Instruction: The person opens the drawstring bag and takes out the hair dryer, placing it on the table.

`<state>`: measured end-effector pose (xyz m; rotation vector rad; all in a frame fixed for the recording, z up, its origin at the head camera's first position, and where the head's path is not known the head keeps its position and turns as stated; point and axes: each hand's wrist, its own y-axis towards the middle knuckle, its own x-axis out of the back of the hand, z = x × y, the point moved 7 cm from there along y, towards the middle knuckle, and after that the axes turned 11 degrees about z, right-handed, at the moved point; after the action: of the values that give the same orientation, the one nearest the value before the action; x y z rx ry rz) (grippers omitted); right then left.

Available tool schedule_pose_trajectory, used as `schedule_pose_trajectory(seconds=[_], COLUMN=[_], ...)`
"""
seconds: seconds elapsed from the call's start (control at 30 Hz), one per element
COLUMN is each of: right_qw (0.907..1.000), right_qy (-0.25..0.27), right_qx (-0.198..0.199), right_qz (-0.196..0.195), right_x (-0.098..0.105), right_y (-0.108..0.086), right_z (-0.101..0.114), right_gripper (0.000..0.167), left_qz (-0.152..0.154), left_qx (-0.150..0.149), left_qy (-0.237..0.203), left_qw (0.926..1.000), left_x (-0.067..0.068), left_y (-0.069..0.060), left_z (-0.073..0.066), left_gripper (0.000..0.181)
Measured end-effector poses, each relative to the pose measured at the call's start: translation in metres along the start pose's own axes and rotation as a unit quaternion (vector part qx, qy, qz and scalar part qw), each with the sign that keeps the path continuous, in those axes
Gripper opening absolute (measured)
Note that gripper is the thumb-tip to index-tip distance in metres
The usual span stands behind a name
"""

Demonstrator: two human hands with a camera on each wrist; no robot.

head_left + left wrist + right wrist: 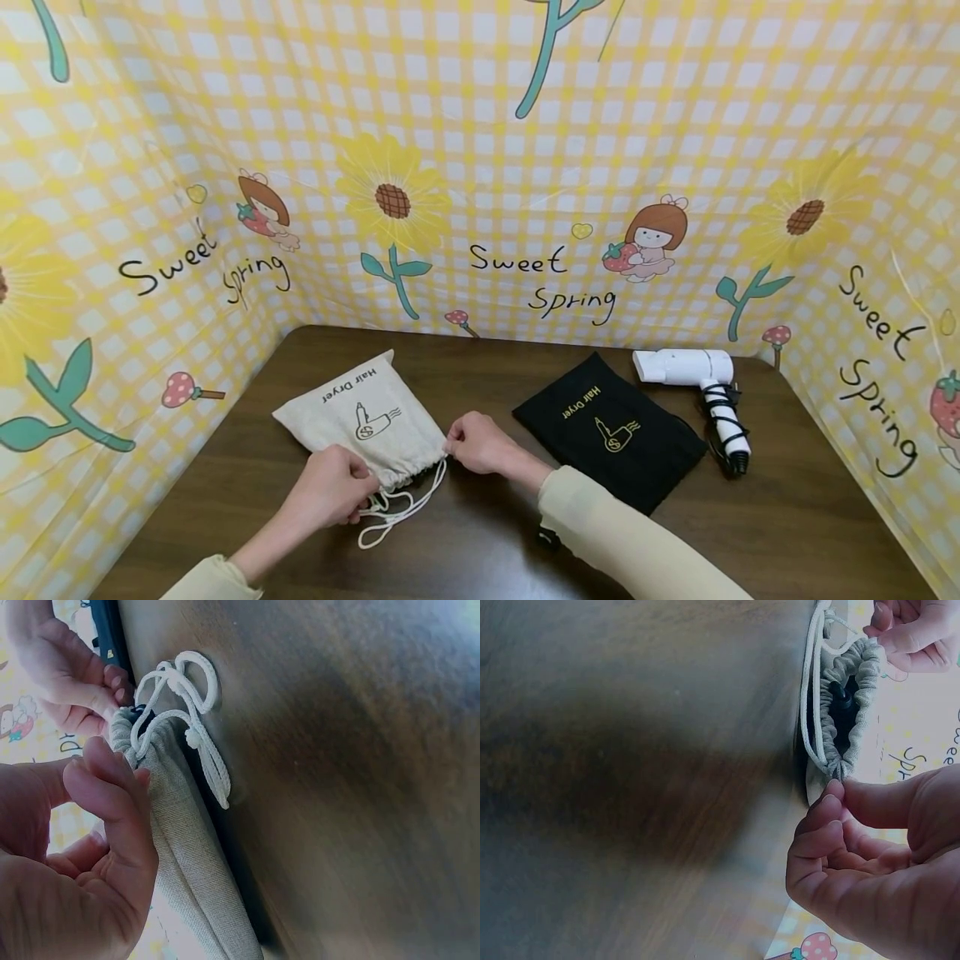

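A beige drawstring bag (375,417) printed "Hair Dryer" lies on the table, its gathered mouth toward the person. The left hand (337,487) pinches one side of the mouth; the right hand (483,443) pinches the opposite corner. White cords (390,521) hang in loops from the mouth, also seen in the left wrist view as knotted cords (196,739). In the right wrist view the ruffled opening (866,682) stands partly open, with a dark object (842,701) inside; what it is cannot be made out fully.
On the brown table (480,367), a black "Hair Dryer" bag (611,433) lies right of the beige one. Beyond it is a white hair dryer (693,367) with black cord round its handle. A small black item (548,537) shows beside the right sleeve. Patterned cloth (525,183) surrounds the table.
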<state>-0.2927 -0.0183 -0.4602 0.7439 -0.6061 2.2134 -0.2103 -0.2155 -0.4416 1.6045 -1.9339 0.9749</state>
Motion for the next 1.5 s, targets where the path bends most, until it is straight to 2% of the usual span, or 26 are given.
schedule_pose_trajectory(seconds=[0.97,1.5], right_qw=[0.9999,0.9999], right_qy=[0.005,0.005], right_qx=[-0.006,-0.009], right_qz=[0.008,0.0], right_x=[0.0026,0.0032], right_y=[0.0022,0.0018], right_z=[-0.006,-0.0065], right_gripper=[0.016,0.017], left_qz=[-0.001,-0.009], left_qx=[0.002,0.002], left_qy=[0.002,0.009], left_qw=[1.0,0.9999], left_x=[0.0053,0.0064], left_y=[-0.0059,-0.008], left_z=[0.0032,0.0057], left_gripper=[0.024,0.026])
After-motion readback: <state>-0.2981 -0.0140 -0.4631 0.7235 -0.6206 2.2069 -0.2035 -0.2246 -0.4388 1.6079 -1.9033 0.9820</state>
